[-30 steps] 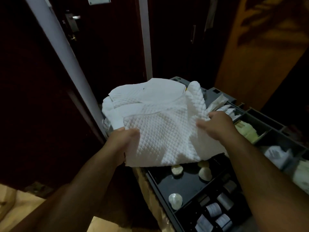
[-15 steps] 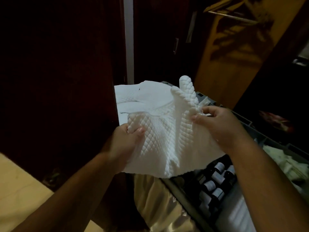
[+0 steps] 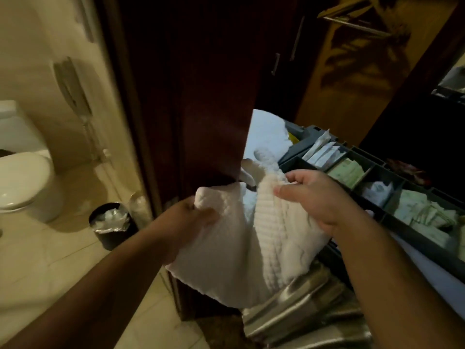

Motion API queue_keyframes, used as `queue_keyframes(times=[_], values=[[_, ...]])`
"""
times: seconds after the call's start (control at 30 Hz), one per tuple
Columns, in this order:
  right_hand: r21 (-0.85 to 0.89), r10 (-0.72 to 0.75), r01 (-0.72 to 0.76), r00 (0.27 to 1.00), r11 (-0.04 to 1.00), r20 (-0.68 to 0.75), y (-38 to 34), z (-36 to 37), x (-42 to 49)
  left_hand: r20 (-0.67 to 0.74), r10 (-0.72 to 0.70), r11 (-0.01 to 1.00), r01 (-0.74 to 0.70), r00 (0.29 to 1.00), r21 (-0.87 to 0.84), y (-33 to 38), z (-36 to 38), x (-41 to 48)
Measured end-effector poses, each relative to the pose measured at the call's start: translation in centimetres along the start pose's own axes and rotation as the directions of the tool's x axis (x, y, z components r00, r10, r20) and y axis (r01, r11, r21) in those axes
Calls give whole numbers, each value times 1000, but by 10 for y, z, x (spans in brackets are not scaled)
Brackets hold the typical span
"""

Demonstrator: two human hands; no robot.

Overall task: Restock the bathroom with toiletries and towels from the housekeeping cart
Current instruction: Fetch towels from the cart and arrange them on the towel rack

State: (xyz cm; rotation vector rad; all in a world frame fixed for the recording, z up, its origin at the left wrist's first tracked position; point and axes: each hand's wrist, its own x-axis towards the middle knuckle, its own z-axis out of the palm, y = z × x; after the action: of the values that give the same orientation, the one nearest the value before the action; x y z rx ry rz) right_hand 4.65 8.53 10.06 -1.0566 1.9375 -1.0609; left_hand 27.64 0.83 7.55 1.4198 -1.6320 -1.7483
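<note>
The white quilted towel (image 3: 234, 253) hangs bunched in the air between the hands, just off the cart (image 3: 310, 133) at the bathroom doorway. The left hand (image 3: 188, 220) grips a corner and the right hand (image 3: 314, 197) pinches the top fold. It is best carried gathered, clear of the floor (image 3: 45, 253).

The light was dim and warm yellow. The bathroom wall (image 3: 37, 59) and floor (image 3: 50, 260) at left were brightest; the door (image 3: 201, 96) in the middle was near black. Dark shadows fell across the wood panel (image 3: 352, 71) at upper right. The towel (image 3: 239, 248) was smeared by motion blur. The left hand (image 3: 186, 217) lay in shadow, the right hand (image 3: 319, 197) lit. Straight lines bowed near the edges.
</note>
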Motion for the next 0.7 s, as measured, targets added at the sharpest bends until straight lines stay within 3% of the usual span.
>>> queue_keyframes(times=[0.13, 0.33, 0.53, 0.7], values=[[-34, -10, 15, 992, 999, 128, -15, 59, -20, -60, -10, 1000, 10, 998, -6, -32, -60, -27], [-63, -96, 119, 951, 991, 293, -54, 168, -49, -300, -84, 994, 59, 950, -93, -83, -154, -89], [-173, -201, 300, 879, 938, 433, -102, 262, -66, -480, -54, 982, -40, 876, -184, -132, -235, -142], [-280, -333, 456, 857, 845, 393, -133, 317, -68, -486, -265, 894, 23, 833, -448, -177, -277, -166]])
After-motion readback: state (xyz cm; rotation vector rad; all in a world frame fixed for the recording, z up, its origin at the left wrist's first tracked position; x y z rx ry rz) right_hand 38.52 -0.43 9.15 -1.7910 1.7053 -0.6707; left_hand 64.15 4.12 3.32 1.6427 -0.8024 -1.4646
